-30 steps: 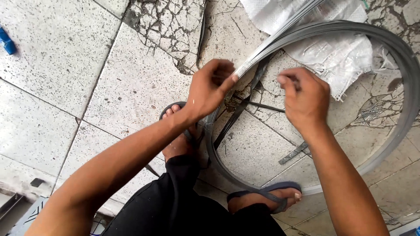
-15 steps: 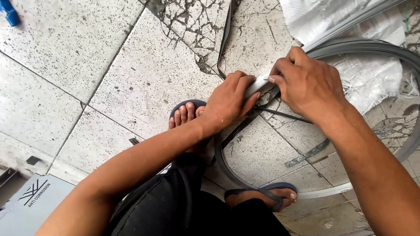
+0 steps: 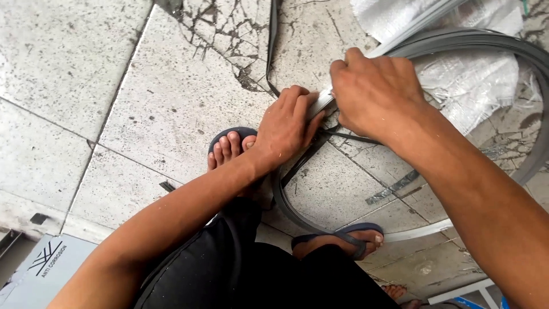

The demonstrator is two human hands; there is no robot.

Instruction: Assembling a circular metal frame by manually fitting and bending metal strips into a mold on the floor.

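Observation:
A grey metal wheel rim (image 3: 517,54) lies flat on the cracked tile floor, ringing my right foot. My left hand (image 3: 286,126) presses down on the rim's near-left edge, fingers curled over a pale strip (image 3: 322,103) there. My right hand (image 3: 374,91) is closed around the same strip just to the right, touching the left hand's fingertips. A thin dark spoke or rod (image 3: 357,137) runs out from under my right hand. Whether a tool is inside my right fist is hidden.
My feet wear blue sandals (image 3: 229,137), (image 3: 343,237); the rim passes between them. A crumpled white woven sack (image 3: 463,80) lies under the rim's far side. A dark strap (image 3: 272,40) trails across the cracked tile. A grey box (image 3: 40,266) sits at the lower left.
Both hands have come together on the rim's near-left edge; the right hand moved left and now covers the strip. The view has shifted, bringing rim and hands lower.

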